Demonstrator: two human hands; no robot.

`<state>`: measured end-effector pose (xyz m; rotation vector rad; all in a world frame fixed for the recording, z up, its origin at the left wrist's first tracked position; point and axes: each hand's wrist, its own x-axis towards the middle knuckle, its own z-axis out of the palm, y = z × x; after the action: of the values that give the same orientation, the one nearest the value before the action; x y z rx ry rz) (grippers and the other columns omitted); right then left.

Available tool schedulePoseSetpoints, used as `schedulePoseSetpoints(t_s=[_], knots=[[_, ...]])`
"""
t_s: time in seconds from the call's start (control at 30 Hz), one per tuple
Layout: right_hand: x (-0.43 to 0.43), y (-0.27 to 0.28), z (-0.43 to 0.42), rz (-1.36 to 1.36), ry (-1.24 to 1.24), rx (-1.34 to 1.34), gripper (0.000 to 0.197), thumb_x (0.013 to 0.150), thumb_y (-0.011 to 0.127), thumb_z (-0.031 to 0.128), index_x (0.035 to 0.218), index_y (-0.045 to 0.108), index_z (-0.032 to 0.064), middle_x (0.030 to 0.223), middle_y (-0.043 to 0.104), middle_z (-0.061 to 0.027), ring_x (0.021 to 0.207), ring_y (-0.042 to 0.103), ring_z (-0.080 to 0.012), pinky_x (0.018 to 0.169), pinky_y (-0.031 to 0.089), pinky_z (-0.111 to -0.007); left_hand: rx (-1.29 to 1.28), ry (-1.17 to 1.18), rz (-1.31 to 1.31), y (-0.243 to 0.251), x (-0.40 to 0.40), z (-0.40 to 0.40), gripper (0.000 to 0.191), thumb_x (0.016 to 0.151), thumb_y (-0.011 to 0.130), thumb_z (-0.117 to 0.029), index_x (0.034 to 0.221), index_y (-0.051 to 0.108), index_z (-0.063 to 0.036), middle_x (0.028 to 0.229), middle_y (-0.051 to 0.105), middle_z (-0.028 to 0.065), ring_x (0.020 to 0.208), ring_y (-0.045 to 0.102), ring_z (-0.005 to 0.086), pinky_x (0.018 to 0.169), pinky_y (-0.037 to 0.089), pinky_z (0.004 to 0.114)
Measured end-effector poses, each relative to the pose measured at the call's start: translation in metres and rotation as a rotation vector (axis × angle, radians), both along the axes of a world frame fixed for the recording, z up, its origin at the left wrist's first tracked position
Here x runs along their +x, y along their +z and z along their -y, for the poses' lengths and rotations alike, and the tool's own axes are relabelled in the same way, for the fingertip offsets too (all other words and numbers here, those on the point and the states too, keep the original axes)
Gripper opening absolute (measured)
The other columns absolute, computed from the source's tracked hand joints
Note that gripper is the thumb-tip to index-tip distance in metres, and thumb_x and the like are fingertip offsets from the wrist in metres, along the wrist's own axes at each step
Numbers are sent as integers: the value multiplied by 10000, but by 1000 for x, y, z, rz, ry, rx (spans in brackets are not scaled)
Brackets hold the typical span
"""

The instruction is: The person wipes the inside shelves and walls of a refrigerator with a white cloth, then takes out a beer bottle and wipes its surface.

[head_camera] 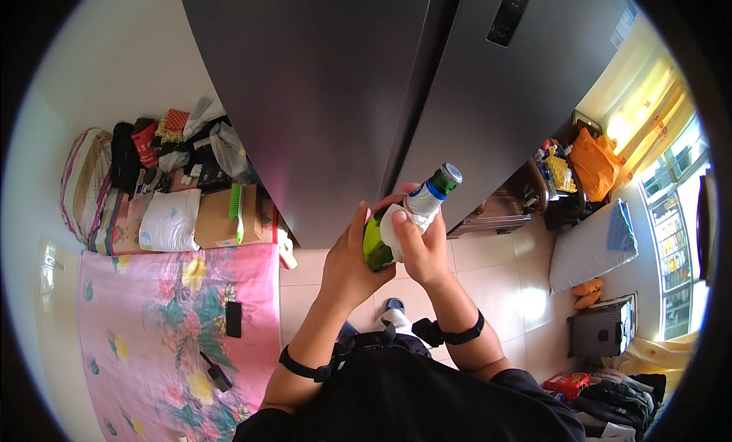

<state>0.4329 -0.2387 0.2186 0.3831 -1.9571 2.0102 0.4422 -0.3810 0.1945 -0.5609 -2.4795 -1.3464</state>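
Note:
A capped green glass bottle (377, 242) is tilted in front of me, its neck pointing up and to the right. My left hand (354, 259) grips its lower body from the left. Against the bottle's upper body, my right hand (420, 242) holds a crumpled white tissue (392, 230), with the thumb pressing on it. Silvery foil and a blue band surround the neck below the metal cap (452, 172). The fingers behind the bottle are partly hidden.
A dark double-door refrigerator (320, 99) stands directly ahead. On the left, a floral pink bedspread (143, 327) bears a black phone (233, 319); a green brush (235, 207) lies on cardboard beyond. To the right are a wooden cabinet (492, 212) and a grey suitcase (597, 330).

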Motion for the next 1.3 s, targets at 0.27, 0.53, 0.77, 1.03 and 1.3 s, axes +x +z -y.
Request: schedulePoseSetpoints(t_s=[0.27,0.53,0.77,1.03,1.3], knots=[[10,13,22,-112,-327,119,383,989,498,274,1217,415,-22,1100,625,-151,965,613,-211,865,481,-349,13,41,119,5,0,-8,860,628,829,-248,1325,394,7,1200,586,216,1052,611,384,862,524,436],[15,21,28,-152,-559,354,406,960,562,354,1055,478,-32,946,603,-155,843,638,-269,737,504,-356,-30,261,-254,-5,-3,-12,823,612,842,-218,1289,421,-14,1144,594,194,987,617,374,825,524,428],[20,30,21,-180,-671,957,344,985,508,271,728,473,45,564,543,-126,440,547,-331,417,429,-413,-106,300,-178,0,-3,-2,753,568,788,-120,1235,450,-35,1095,595,160,959,610,357,804,524,425],[-16,14,-46,30,-485,-138,284,1016,481,291,992,567,21,807,641,-93,706,667,-211,578,543,-312,324,112,92,18,2,22,641,649,791,-132,1194,486,11,975,651,175,864,672,291,769,532,365],[4,46,2,-113,-50,-239,249,983,545,153,1186,503,16,1133,592,-82,1047,572,-170,908,474,-307,494,-304,328,30,20,13,695,623,818,-141,1210,477,6,1007,623,119,913,608,201,830,496,338]])
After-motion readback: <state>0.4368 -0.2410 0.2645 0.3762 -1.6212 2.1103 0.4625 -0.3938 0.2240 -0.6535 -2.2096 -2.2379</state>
